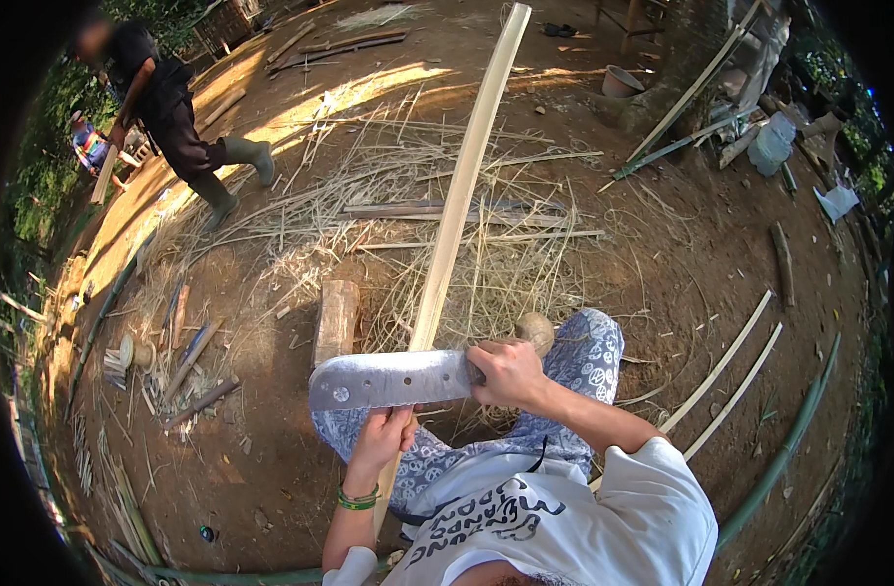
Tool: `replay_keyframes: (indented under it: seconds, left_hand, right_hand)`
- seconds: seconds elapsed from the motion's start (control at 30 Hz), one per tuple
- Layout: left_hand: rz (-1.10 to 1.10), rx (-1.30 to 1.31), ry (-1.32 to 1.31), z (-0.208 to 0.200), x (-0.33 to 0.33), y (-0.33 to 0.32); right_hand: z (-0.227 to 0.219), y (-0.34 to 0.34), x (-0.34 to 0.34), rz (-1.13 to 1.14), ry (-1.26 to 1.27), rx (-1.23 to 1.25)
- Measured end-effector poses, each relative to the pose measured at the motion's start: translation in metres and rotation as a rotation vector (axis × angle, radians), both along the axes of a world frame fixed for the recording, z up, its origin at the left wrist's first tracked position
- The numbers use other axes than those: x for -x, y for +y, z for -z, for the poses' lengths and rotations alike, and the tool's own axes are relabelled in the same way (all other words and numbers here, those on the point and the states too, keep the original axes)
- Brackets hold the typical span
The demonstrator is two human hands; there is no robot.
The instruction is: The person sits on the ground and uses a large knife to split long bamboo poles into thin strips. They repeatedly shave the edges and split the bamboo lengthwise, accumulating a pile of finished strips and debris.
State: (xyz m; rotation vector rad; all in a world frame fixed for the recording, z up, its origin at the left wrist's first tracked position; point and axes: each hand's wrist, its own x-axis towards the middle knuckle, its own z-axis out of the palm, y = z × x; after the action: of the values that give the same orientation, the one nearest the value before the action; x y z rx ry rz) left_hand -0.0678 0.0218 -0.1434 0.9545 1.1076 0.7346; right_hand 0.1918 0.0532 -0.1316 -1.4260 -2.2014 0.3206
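Note:
My right hand (506, 373) is closed around the handle of a broad machete (388, 379), its grey blade pierced by a row of small holes. The blade lies crosswise over a long pale bamboo strip (467, 181), which runs from my lap out to the far ground. Just below the blade, my left hand (381, 438) grips the same strip, its fingers partly hidden by the steel. The strip's near end passes beside my left forearm. Whether the edge is cutting into the bamboo, I cannot tell.
A wooden block (336, 322) stands ahead of my left knee. Bamboo shavings (369, 210) cover the ground beyond. Two pale strips (721, 361) and a green bamboo pole (789, 439) lie at right. A person in boots (164, 107) is at far left, holding a piece of wood.

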Motion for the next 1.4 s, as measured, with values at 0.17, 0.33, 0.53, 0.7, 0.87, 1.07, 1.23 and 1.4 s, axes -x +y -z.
replay_keyframes:
  seconds: [0.17,0.33,0.53,0.7,0.87,1.07,1.23,1.4]
  left_hand:
    - [0.085,-0.021,0.06,-0.005,0.008,-0.006]
    - [0.089,-0.059,0.106,-0.016,0.01,-0.013]
    - [0.082,-0.029,0.106,-0.022,0.019,-0.025]
    - [0.07,0.07,0.08,-0.008,0.044,-0.061]
    - [0.095,0.102,0.089,-0.003,0.065,-0.099]
    - [0.066,0.069,0.077,-0.007,0.046,-0.065]
    - [0.099,0.05,0.083,-0.01,0.034,-0.048]
    - [0.121,0.091,0.104,-0.013,0.037,-0.059]
  right_hand:
    - [0.0,0.014,-0.014,0.044,-0.016,-0.089]
    - [-0.009,0.028,-0.029,0.122,-0.043,-0.094]
    - [-0.029,0.046,-0.047,0.088,-0.145,-0.262]
    - [-0.054,0.071,-0.089,0.483,-0.136,0.025]
    - [-0.096,0.094,-0.142,0.65,-0.064,-0.191]
    - [-0.05,0.043,-0.076,0.291,-0.114,0.015]
    - [-0.023,0.003,-0.019,-0.009,-0.042,-0.201]
    - [-0.04,0.04,-0.061,0.245,-0.036,-0.062]
